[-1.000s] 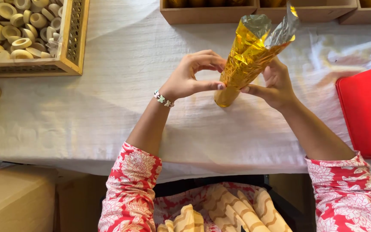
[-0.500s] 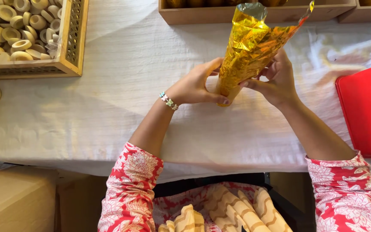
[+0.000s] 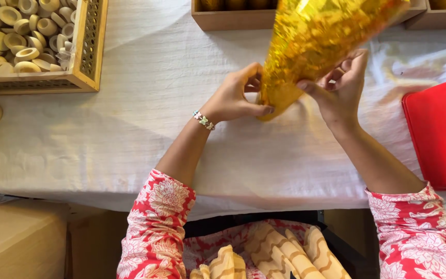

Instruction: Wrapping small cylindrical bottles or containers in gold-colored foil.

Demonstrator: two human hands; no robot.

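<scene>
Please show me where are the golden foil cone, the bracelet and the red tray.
golden foil cone [image 3: 311,46], head view, on the middle of its shiny wrapping.
bracelet [image 3: 203,120], head view, on the beads at the left wrist.
red tray [image 3: 440,134], head view, on its flat red surface.

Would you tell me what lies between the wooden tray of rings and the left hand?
Only bare white cloth, seen in the head view, lies between the tray and the left hand.
</scene>
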